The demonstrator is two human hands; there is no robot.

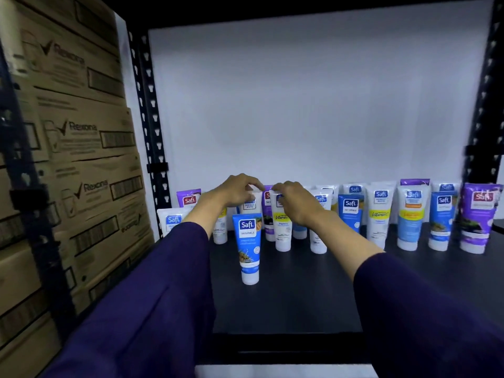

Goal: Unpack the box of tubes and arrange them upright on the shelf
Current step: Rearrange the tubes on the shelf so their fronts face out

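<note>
Several Safi tubes stand cap-down on the dark shelf [286, 301], in white, blue and purple. A blue Naturals tube [248, 248] stands alone nearest me. My left hand [231, 192] pinches the top of a white Perfect White tube [249, 204] behind it. My right hand [296, 203] grips the top of a white Vitamin C tube [282, 230] just to the right. Both arms wear dark purple sleeves. More upright tubes run to the right, ending in a large purple tube [477, 218]. The box of tubes is out of view.
Stacked brown Rexona cartons [81, 159] fill the neighbouring bay at the left. Black perforated shelf posts [148, 110] frame the bay on both sides. A white back wall [313, 105] closes the shelf. The shelf's front half is bare dark surface.
</note>
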